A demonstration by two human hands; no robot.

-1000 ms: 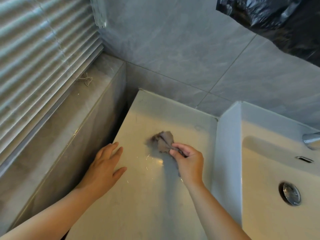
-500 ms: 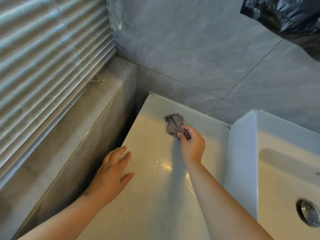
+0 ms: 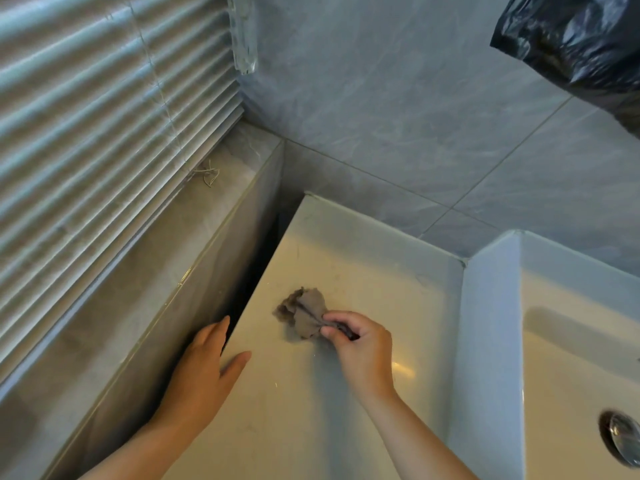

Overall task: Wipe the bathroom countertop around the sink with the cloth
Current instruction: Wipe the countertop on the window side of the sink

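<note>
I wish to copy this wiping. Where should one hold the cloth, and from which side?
Probably its bunched near-right end, coming from the sink side, as the right hand pinches it: the cloth gathers into a narrow neck there, and its loose part fans out far-left on the countertop.

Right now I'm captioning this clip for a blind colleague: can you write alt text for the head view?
A right hand pinches a crumpled grey cloth against the white countertop left of the sink; the left hand rests open at the countertop's left edge.
</note>
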